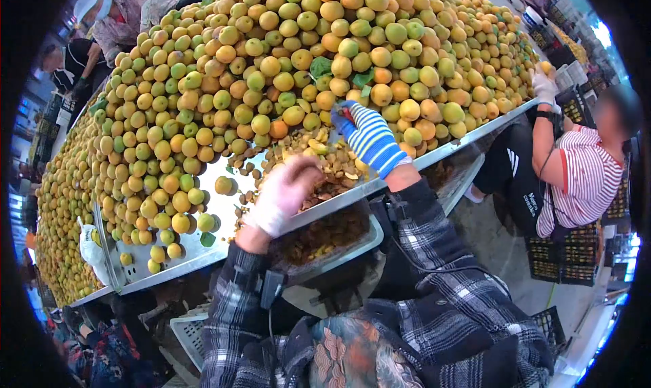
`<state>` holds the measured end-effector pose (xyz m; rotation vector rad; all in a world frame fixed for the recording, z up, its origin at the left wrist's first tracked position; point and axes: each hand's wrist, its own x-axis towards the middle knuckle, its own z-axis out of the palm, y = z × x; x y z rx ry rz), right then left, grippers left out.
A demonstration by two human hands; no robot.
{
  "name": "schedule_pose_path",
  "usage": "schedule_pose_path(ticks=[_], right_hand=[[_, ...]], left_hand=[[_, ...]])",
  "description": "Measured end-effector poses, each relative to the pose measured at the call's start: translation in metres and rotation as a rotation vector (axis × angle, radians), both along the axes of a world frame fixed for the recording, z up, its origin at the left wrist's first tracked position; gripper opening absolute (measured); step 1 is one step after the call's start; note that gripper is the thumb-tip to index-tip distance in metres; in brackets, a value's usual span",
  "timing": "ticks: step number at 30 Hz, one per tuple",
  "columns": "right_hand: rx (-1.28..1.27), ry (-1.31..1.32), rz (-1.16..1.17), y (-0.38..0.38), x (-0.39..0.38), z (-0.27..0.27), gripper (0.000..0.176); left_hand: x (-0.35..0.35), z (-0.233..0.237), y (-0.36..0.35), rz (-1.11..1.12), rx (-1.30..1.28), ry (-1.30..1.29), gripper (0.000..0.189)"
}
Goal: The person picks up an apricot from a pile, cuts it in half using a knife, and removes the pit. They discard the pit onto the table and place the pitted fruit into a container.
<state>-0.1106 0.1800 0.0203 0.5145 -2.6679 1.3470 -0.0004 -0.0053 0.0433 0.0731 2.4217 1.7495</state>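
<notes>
My left hand, in a pale glove, is smeared by motion over the table's near edge, beside split apricot pieces and pits. Its fingers are too blurred to show a grip. My right hand, in a blue, white and yellow striped glove, is curled closed at the foot of a large heap of apricots. What it holds, if anything, I cannot make out. Between the hands lie yellow cut apricot pieces and brown pits. A single apricot rests on the bare metal to the left.
The metal table's rim runs in front of me. Below it stands a plastic crate holding brown and yellow pieces. A co-worker in a striped shirt sits at right near black crates. A white bag hangs at left.
</notes>
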Motion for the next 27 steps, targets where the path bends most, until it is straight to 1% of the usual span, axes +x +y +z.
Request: schedule_pose_path(ticks=[1, 2, 3, 4, 6, 7, 9, 10, 12, 13, 14, 16, 19, 20, 22, 24, 26, 27], right_hand=[[-0.079, -0.027, -0.046, 0.0, -0.001, -0.001, 0.032], [-0.156, -0.053, -0.093, 0.001, -0.002, -0.002, 0.034], [-0.117, -0.039, -0.134, 0.004, 0.0, 0.007, 0.039], [-0.123, -0.039, -0.137, 0.007, 0.0, 0.009, 0.039], [-0.162, -0.018, -0.159, 0.012, -0.003, 0.011, 0.038], [-0.101, 0.031, -0.171, 0.015, -0.002, 0.016, 0.038], [-0.108, 0.01, -0.171, 0.022, -0.006, 0.016, 0.037], [-0.105, -0.012, -0.188, 0.026, -0.006, 0.021, 0.037], [-0.105, 0.07, -0.22, 0.032, -0.008, 0.026, 0.038], [-0.121, 0.068, -0.231, 0.034, -0.011, 0.024, 0.038], [-0.138, 0.062, -0.242, 0.035, -0.014, 0.021, 0.039], [-0.138, 0.051, -0.231, 0.038, -0.016, 0.025, 0.039], [-0.099, 0.119, -0.241, 0.041, -0.02, 0.023, 0.039], [-0.108, 0.088, -0.229, 0.043, -0.02, 0.024, 0.039], [-0.16, 0.111, -0.221, 0.045, -0.021, 0.025, 0.039], [-0.16, 0.142, -0.226, 0.048, -0.022, 0.025, 0.038], [-0.158, 0.183, -0.225, 0.05, -0.02, 0.026, 0.037], [-0.202, 0.199, -0.244, 0.052, -0.018, 0.026, 0.035]], left_hand=[[-0.014, -0.006, -0.006, 0.128, -0.13, 0.242, 0.018], [-0.03, -0.01, -0.012, 0.191, -0.352, 0.456, 0.017], [-0.043, -0.009, -0.014, 0.262, -0.401, 0.433, 0.016], [-0.057, -0.004, -0.014, 0.235, -0.537, 0.423, 0.018], [-0.087, -0.012, -0.016, 0.101, -0.672, 0.689, 0.02], [-0.099, -0.011, -0.013, 0.097, -0.68, 0.691, 0.02], [-0.118, -0.014, -0.007, -0.085, -0.885, 0.704, 0.034], [-0.126, -0.021, -0.002, -0.102, -0.891, 0.701, 0.034], [-0.136, -0.036, 0.01, -0.039, -1.002, 0.493, 0.045], [-0.139, -0.04, 0.01, -0.054, -1.058, 0.494, 0.051], [-0.141, -0.044, 0.012, -0.065, -1.062, 0.486, 0.051], [-0.144, -0.046, 0.016, -0.012, -1.164, 0.458, 0.043], [-0.15, -0.051, 0.012, 0.008, -1.116, 0.464, 0.033], [-0.15, -0.054, 0.011, 0.02, -1.096, 0.474, 0.028], [-0.143, -0.047, 0.016, -0.014, -1.128, 0.425, 0.026], [-0.135, -0.04, 0.017, -0.052, -1.164, 0.376, 0.024], [-0.127, -0.035, 0.016, 0.012, -1.03, 0.436, 0.017], [-0.121, -0.032, 0.014, 0.075, -0.923, 0.511, 0.016]])
